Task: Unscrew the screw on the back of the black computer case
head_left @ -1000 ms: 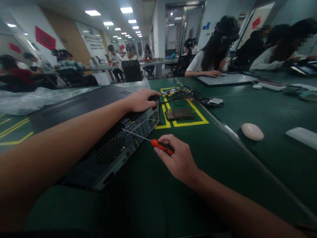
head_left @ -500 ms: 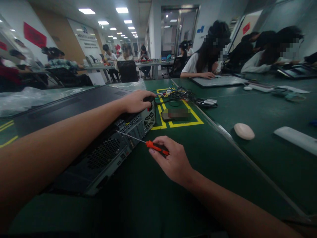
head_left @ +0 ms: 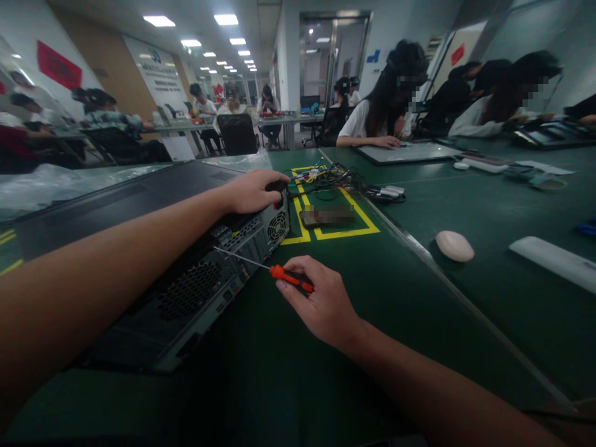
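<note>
A black and grey desktop computer case [head_left: 186, 341] lies on its side on the green table, its rear panel with vent grilles and a round fan grille turned towards me. My left hand [head_left: 254, 189] grips its upper rear corner, thumb over the edge; the fingertips are partly hidden by a black part there. In my right hand [head_left: 321, 298] is a screwdriver [head_left: 284, 273] with an orange and black handle. Its long thin shaft points left, and the tip reaches the upper edge of the rear panel; whether it sits on a screw is too small to tell.
Behind the case's corner lie a tangle of cables [head_left: 342, 177] and a dark phone-like object [head_left: 326, 216] inside yellow tape lines. To the right are a pale computer mouse [head_left: 455, 246] and a white bar [head_left: 554, 261]. Clear plastic wrap [head_left: 60, 189] lies behind the case. Several people work at tables beyond.
The whole view has shifted slightly. Both hands, the screwdriver and the case keep the same places relative to each other.
</note>
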{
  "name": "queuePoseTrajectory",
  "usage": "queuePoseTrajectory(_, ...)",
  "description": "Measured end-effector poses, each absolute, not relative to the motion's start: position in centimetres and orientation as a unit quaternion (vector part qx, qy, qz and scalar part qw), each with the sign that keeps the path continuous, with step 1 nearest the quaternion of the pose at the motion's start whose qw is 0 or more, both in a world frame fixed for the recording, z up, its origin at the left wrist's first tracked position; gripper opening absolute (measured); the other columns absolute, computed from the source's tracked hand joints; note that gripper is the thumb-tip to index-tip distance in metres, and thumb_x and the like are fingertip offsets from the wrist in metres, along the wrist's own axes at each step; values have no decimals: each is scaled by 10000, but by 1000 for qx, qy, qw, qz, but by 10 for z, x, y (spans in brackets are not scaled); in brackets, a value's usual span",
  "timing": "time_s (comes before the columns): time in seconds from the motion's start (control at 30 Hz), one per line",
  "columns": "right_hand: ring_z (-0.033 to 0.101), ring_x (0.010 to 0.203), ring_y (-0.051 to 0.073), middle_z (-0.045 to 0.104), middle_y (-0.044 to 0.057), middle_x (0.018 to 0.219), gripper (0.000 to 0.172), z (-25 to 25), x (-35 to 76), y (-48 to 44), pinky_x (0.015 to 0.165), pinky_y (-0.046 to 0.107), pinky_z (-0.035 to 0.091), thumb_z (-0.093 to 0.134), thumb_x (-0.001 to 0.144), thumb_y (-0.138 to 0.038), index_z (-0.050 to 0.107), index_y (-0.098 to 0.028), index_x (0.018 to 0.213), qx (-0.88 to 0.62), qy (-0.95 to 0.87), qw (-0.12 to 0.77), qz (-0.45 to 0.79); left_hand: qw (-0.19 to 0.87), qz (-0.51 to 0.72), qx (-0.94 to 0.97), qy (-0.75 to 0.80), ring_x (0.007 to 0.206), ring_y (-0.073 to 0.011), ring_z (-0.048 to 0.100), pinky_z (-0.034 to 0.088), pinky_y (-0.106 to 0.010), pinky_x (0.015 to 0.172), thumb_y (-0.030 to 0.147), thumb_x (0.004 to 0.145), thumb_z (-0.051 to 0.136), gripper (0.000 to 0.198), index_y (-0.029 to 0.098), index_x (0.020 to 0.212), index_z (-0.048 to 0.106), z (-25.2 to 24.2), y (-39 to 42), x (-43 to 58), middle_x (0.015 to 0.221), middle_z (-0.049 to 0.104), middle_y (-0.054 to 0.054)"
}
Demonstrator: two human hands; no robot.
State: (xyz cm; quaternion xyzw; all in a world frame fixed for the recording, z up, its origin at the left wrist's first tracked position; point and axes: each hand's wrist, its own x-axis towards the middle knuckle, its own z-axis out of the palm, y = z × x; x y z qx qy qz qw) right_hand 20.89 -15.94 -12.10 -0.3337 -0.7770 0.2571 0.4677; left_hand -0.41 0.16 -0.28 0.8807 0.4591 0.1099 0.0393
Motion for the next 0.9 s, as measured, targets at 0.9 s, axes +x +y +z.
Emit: queuePoseTrajectory(0.9, 715, 905, 207, 776, 64, 1096, 247, -123, 207, -162, 814, 350, 559, 709, 1001, -349, 693, -218, 1209, -347, -775, 455, 270, 44, 114, 878, 462, 1345, -344, 639, 441, -498, 1208, 398, 818, 546, 742, 253, 1538, 655, -2, 1, -4, 1470, 719, -108)
